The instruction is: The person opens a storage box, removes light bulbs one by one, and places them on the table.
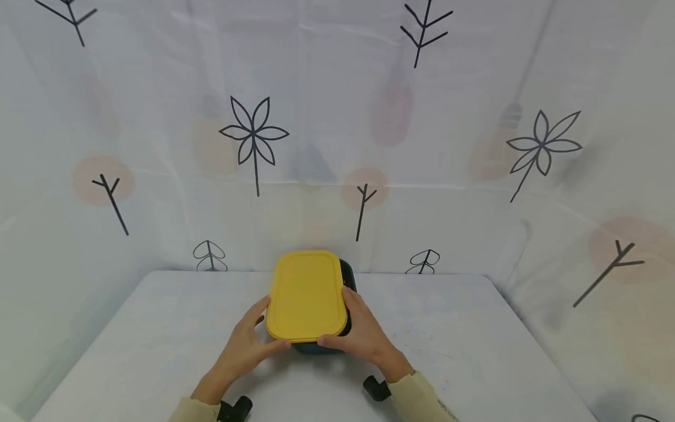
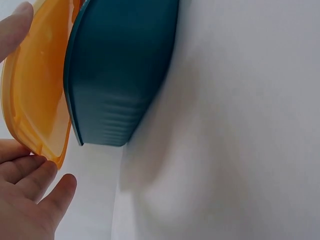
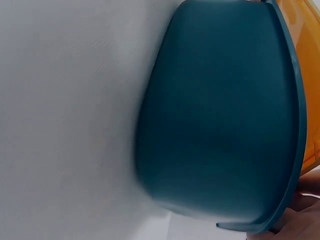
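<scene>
A yellow rectangular lid (image 1: 306, 296) lies over a dark teal box (image 1: 319, 349), shifted to the left so that a strip of the box shows along its right side. In the left wrist view the lid is tilted away from the rim of the box (image 2: 120, 75), leaving a gap. My left hand (image 1: 244, 347) grips the lid, its thumb at the near edge and its fingers along the left edge. With its thumb at the near corner, my right hand (image 1: 366, 334) holds the lid's right edge, fingers by the box's right rim. The inside of the box is hidden.
A white table (image 1: 448, 351) bears the box near its far edge. Behind it hangs a pale cloth backdrop (image 1: 327, 88) printed with plants. Black wrist mounts (image 1: 376, 388) sit below both hands, next to the light sleeves (image 1: 419, 398).
</scene>
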